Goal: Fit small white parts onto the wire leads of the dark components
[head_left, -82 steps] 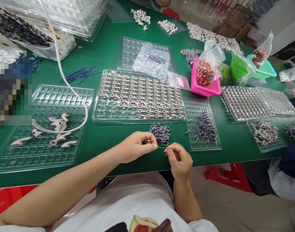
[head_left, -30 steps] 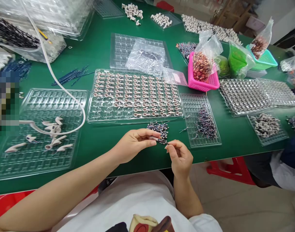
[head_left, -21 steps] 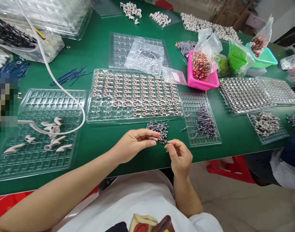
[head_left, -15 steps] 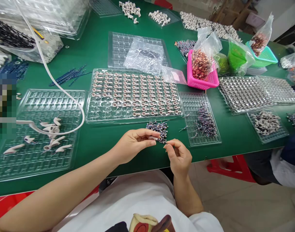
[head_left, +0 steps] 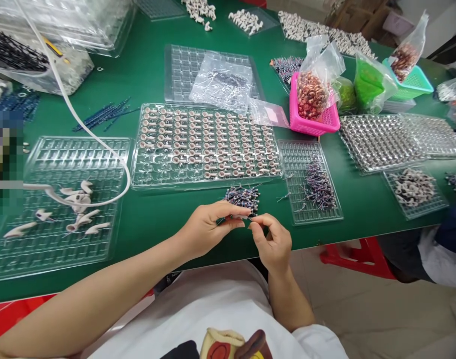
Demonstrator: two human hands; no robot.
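Observation:
Between the thumb and fingers of my left hand (head_left: pixel 201 230) is a small white plastic shell (head_left: pixel 243 216), like an earbud stem, mostly covered by the fingers. My right hand (head_left: pixel 272 240) pinches a thin dark wire-like piece at the shell's right end; its exact kind is too small to make out. Just behind the hands lies a heap of small components with thin wires (head_left: pixel 243 194). Beyond that heap, a clear moulded tray (head_left: pixel 153 172) carries rows of pale earbud shells with round openings.
At left, another clear tray (head_left: pixel 63 254) holds loose white shells under a white cable (head_left: pixel 73 112). To the right are a small tray (head_left: pixel 297 214) with wired components and a pink basket (head_left: pixel 314 127) of coppery parts. A person's sleeve (head_left: pixel 443 254) shows at far right.
My right hand has moved slightly left, closer to my left hand. The white shell is now more covered by my left fingers. The view has shifted slightly.

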